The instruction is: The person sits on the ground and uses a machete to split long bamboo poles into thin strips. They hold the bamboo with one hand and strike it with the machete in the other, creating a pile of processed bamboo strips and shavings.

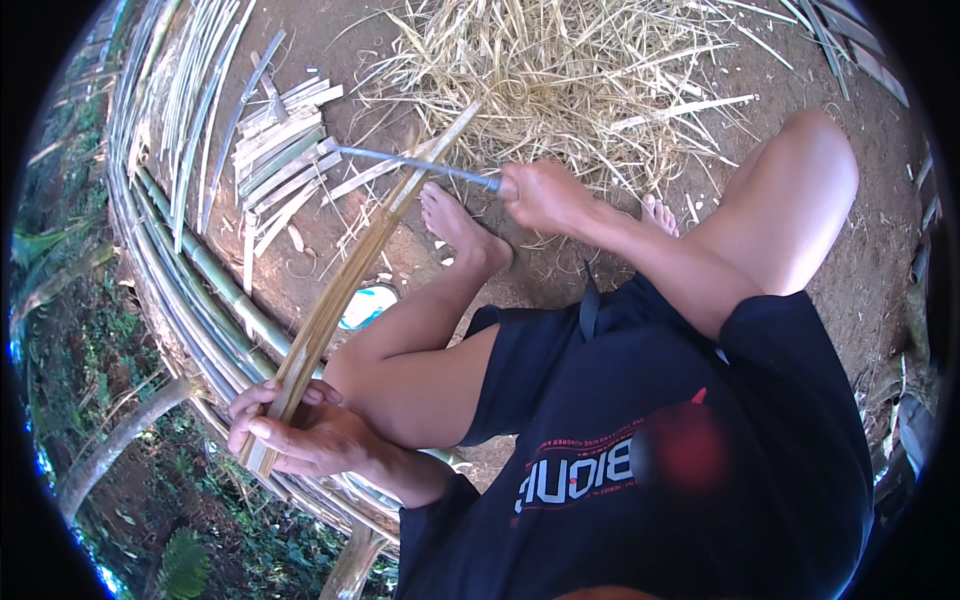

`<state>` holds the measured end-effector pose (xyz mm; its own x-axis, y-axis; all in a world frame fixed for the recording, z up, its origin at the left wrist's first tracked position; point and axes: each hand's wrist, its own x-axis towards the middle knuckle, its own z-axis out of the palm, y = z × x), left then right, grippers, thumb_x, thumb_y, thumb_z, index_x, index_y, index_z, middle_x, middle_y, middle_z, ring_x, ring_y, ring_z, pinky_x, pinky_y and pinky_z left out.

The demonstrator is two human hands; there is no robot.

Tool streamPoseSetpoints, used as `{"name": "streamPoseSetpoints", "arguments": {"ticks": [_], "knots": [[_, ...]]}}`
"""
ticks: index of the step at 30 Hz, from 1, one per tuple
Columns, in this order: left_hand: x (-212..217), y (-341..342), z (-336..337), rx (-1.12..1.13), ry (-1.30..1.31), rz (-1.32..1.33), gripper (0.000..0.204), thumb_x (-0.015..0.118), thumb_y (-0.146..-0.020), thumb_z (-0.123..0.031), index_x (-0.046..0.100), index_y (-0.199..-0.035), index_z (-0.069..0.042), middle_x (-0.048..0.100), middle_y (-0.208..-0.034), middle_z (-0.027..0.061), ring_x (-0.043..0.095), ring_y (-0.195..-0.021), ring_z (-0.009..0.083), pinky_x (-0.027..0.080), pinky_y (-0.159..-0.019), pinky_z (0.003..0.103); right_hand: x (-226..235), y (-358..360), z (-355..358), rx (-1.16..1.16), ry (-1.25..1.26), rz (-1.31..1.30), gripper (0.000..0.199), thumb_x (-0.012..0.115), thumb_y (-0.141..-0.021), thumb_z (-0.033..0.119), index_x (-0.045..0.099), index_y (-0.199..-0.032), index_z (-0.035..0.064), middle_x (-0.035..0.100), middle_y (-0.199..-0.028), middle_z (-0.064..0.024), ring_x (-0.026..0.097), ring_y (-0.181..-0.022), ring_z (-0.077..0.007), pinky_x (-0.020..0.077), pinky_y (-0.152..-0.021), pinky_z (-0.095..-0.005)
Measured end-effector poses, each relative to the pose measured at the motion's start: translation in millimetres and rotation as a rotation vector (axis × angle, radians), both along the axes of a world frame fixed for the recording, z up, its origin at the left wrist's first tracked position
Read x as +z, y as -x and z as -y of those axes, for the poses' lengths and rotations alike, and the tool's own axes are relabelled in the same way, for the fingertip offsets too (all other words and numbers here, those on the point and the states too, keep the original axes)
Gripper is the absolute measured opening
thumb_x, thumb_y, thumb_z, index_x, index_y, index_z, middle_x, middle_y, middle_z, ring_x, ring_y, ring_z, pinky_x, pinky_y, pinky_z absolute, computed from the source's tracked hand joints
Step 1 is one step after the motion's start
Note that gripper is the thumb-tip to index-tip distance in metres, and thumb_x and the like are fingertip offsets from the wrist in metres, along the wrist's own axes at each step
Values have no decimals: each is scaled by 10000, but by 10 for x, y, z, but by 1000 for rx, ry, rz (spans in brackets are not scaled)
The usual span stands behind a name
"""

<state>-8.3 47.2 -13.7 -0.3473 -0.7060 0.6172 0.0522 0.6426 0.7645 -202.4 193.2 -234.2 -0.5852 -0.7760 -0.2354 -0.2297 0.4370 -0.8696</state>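
Note:
My left hand (310, 435) is closed round the lower end of a long split bamboo strip (345, 280), brownish on its upward face. The strip slants away from me, up and to the right, over my bent left leg. My right hand (548, 197) grips the handle of a knife (430, 168) with a long thin blade. That blade points left and lies across the strip near its far, paler end. From this view I cannot tell how deep the edge sits in the bamboo.
A heap of curly bamboo shavings (560, 80) covers the ground ahead. Short flat bamboo pieces (285, 150) are stacked to the left, beside long thin strips (205, 90). Bamboo poles (215, 270) run along the left edge, with greenery beyond. A white and teal object (368, 306) lies near my left leg.

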Motion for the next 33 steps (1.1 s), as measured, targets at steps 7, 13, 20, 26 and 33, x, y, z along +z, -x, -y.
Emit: {"name": "streamPoseSetpoints", "arguments": {"ticks": [7,13,20,26,33], "knots": [[-23,14,17,17,40,7,258,484,-1000,-232,387,-972,5,499,-886,150,426,-429,113,399,-329,199,-299,227,34,-55,-215,14,89,557,-852,115,595,-857,35,620,-686,-190,642,-661,-327,491,-622,-457],[-68,-22,41,64,-30,-12,227,501,-995,-232,414,-1005,-23,504,-878,121,441,-465,107,400,-364,188,-337,25,29,30,-88,-55,132,554,-839,143,626,-886,42,637,-701,-180,645,-657,-337,519,-644,-459],[16,-90,69,139,-57,14,247,501,-1004,-276,451,-1000,-34,527,-852,105,472,-499,107,391,-366,188,-213,-9,43,110,-201,-68,95,549,-846,106,622,-885,59,644,-718,-148,648,-651,-297,526,-634,-425],[7,-119,80,108,-17,48,300,490,-1007,-330,469,-967,-33,558,-863,91,479,-526,106,379,-363,189,-780,389,35,-24,-370,-33,181,523,-940,182,645,-957,49,645,-765,-125,638,-647,-254,548,-627,-408],[58,-66,-25,154,-86,62,304,496,-1004,-346,470,-984,-44,565,-873,93,484,-550,95,368,-388,182,-1136,474,-80,-100,-542,92,211,570,-884,185,671,-1046,95,684,-962,-139,683,-869,-266,550,-773,-426]]}}
